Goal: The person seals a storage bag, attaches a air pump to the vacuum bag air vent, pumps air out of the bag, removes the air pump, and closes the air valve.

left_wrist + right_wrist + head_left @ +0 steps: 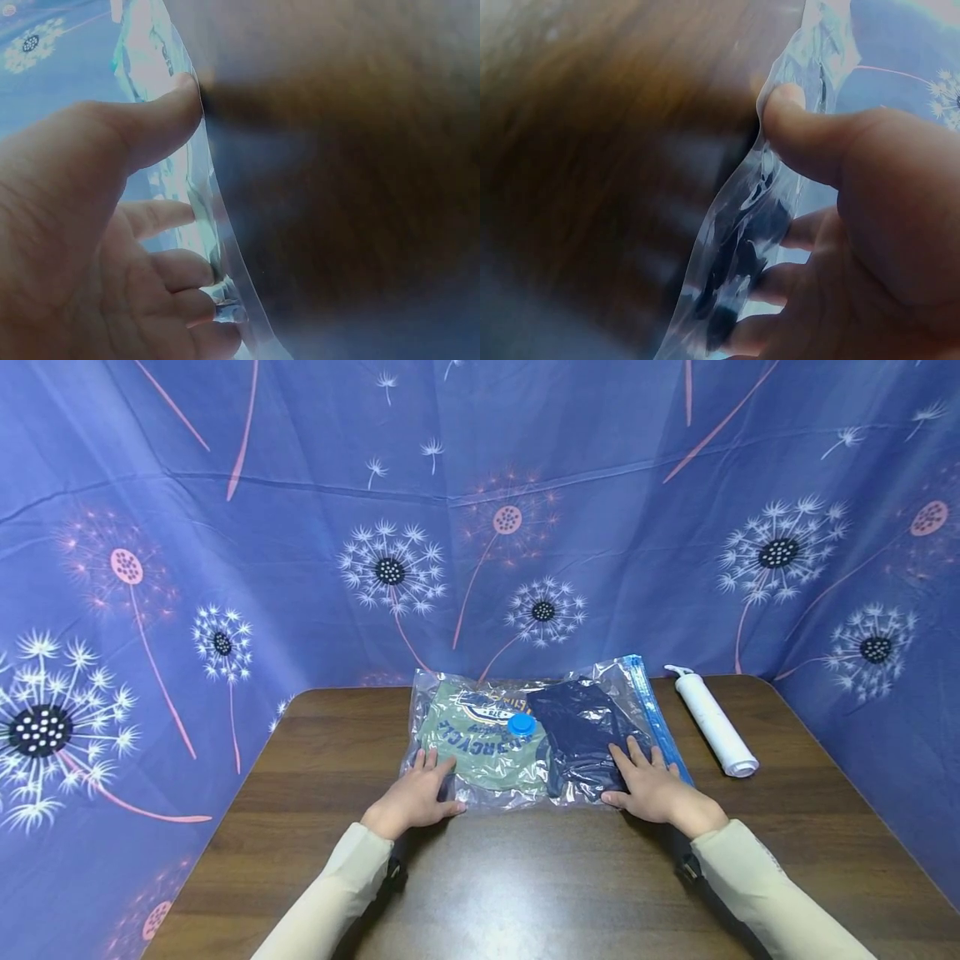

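Observation:
A clear vacuum storage bag (450, 693) lies flat on the brown wooden table (540, 877). Inside it are a folded green printed shirt (480, 747) on the left and a navy garment (581, 722) on the right. A round blue valve cap (521, 724) sits on top in the middle. My left hand (442, 785) rests flat on the bag's near left corner, its thumb (176, 105) against the bag's edge (217, 225). My right hand (630, 777) lies flat on the navy garment at the near right, with its thumb (795, 120) touching the plastic (742, 240).
A white hand pump (714, 727) lies on the table to the right of the bag, beside its blue zip strip (656, 714). A blue cloth printed with dandelions (480, 527) hangs behind and on both sides of the table.

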`<state>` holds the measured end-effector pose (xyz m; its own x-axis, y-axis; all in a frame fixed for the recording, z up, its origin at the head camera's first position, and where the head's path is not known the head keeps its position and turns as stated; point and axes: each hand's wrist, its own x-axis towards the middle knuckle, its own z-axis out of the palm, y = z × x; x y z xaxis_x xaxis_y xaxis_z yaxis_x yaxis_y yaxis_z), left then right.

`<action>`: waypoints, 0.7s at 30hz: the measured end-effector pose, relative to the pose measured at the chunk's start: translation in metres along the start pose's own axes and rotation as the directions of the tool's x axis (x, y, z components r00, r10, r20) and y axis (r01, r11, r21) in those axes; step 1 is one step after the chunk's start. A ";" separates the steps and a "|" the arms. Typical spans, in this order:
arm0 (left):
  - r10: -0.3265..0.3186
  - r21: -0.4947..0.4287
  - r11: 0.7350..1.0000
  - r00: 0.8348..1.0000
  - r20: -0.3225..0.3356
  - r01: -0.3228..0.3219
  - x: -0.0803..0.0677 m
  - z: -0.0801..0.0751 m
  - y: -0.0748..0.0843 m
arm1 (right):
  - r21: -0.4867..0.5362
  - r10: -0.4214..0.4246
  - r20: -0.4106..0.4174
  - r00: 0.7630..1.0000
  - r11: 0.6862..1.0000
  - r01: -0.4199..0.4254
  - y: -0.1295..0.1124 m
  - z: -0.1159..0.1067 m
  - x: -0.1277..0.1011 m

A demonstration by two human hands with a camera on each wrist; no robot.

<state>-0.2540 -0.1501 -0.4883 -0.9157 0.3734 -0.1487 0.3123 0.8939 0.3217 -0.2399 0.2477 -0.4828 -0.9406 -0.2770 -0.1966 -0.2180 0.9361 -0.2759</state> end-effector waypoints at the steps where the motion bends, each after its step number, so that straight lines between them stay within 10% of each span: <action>1: -0.001 -0.001 1.000 1.000 0.002 0.001 0.001 0.000 0.000 | 0.003 0.005 0.002 1.000 1.000 -0.005 0.000 0.000 0.000; 21: 0.041 -0.026 0.999 0.994 -0.104 -0.044 0.004 0.004 -0.009 | 0.055 0.019 -0.042 0.999 0.998 -0.016 -0.001 0.004 0.002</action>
